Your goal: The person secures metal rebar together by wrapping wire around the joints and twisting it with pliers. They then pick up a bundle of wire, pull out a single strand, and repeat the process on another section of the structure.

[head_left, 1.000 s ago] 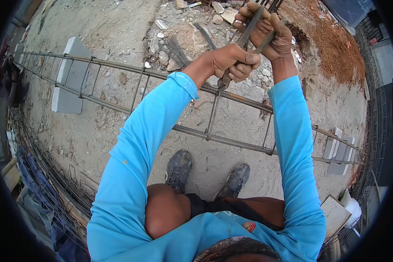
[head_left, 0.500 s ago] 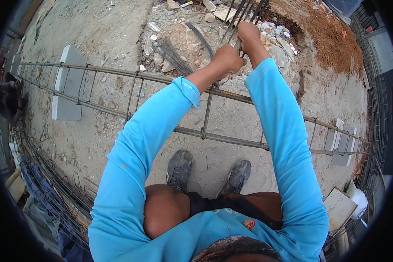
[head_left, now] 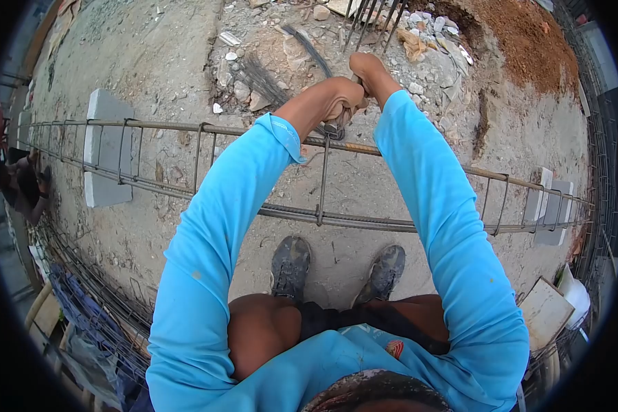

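A long rebar cage [head_left: 391,224] made of ribbed bars and square stirrups runs across in front of me. Both my hands are closed above its far top bar. My left hand [head_left: 338,98] wraps round what look like steel pincers [head_left: 332,128], whose head sits against the joint of a stirrup and the bar. Beside it, slightly higher and to the right, my right hand [head_left: 368,71] is closed on the handle end. Fingers hide most of the handles. A bundle of thin tie wire [head_left: 262,77] lies on the ground just beyond the cage.
A pale block [head_left: 108,147] supports the cage at left, another block [head_left: 553,211] at right. Upright rebars [head_left: 374,22] rise beyond my hands amid rubble. Red soil [head_left: 529,48] is heaped at far right. A person [head_left: 24,182] crouches at the far left.
Both hands have come nearer and slightly left, bringing the pincers down from beyond the cage onto the bar joint. My view has shifted a little.
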The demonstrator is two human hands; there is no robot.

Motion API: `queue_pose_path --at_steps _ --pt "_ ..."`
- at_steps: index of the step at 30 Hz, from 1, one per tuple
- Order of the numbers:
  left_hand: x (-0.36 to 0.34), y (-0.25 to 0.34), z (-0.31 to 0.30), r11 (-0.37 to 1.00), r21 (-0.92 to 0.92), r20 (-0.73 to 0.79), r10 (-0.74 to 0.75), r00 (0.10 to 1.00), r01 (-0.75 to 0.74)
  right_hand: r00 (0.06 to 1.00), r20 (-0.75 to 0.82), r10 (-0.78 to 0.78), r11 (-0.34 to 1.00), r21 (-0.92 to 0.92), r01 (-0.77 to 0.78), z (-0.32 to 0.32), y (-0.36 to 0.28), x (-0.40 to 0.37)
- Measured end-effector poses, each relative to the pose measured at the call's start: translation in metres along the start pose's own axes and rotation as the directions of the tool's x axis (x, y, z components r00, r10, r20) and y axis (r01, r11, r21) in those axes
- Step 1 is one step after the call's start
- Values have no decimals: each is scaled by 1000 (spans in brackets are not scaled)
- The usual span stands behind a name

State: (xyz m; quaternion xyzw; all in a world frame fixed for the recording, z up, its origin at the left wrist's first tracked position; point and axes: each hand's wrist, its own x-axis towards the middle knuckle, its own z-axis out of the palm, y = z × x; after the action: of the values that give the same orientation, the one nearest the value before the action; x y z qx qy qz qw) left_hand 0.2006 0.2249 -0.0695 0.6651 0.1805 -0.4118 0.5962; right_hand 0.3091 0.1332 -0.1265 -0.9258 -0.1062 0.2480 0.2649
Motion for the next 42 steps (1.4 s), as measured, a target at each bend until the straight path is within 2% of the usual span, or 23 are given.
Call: queue_pose_path --at_steps 2,3,5,6,7,8,9,10,12,13,14,15,17,19,21,23,27,29,33,35,39,42 --pt "-8 3 2 999 33 -102 -27 994 30 971 17 237 909 349 -228 -9 -21 -23" --pt "-21 6 6 999 31 -100 -33 994 36 971 22 239 908 350 -232 -8 -16 -17" --pt "-53 18 12 989 -137 -165 39 986 -62 999 -51 12 949 315 5 -10 -2 4" --pt "-57 21 13 989 -137 -164 38 986 -61 995 -89 53 906 423 -10 -20 -14 -8" --pt "-60 22 14 979 -161 -183 94 979 -124 994 -90 55 906 423 -12 -33 -27 -24" --pt "-60 23 16 965 -185 -202 148 968 -186 998 -37 51 847 531 -24 -47 -40 -42" --pt "-61 23 15 964 -186 -200 151 968 -189 999 14 39 776 629 -39 -58 -48 -57" --pt "-62 22 11 950 -217 -178 189 966 -226 999 12 39 777 628 -37 -64 -51 -64" --pt "-69 19 4 932 -247 -164 229 959 -265 994 -27 -110 695 713 96 -76 -55 -77" --pt "-75 17 1 895 -319 -113 291 950 -312 993 -26 -114 693 714 98 -81 -50 -80" --pt "-81 15 -1 850 -393 -65 355 933 -351 983 -32 -182 595 792 136 -88 -45 -83" --pt "-86 14 -3 850 -392 -67 354 933 -351 968 -47 -247 488 857 166 -92 -42 -87" --pt "-93 15 -4 830 -338 -18 466 885 -444 974 -59 -218 453 878 154 -98 -41 -92" --pt "-96 16 -1 843 -307 -7 462 887 -442 967 44 -251 340 939 45 -99 -28 -82" --pt "-98 18 0 856 -270 2 458 889 -441 968 68 -243 329 944 16 -102 -26 -87" --pt "-99 16 -2 872 -287 45 427 903 -398 995 70 -72 368 929 -39 -103 -29 -99" --pt "-103 17 0 879 -279 53 417 907 -388 994 54 -98 360 933 -15 -110 -22 -109" --pt "-107 20 2 889 -245 39 408 912 -387 992 42 -117 510 860 24 -117 -21 -113" --pt "-107 13 -4 865 -313 47 426 903 -392 986 21 -165 493 867 65 -118 -18 -108" --pt "-102 3 -10 794 -447 49 481 875 -412 990 -35 -138 456 885 95 -113 -20 -109" --pt "-112 2 -5 793 -448 0 462 887 -413 987 -1 -159 435 897 71 -109 -15 -108" --pt "-115 6 0 804 -384 -42 477 878 -455 987 3 -163 423 904 67 -110 -16 -108"
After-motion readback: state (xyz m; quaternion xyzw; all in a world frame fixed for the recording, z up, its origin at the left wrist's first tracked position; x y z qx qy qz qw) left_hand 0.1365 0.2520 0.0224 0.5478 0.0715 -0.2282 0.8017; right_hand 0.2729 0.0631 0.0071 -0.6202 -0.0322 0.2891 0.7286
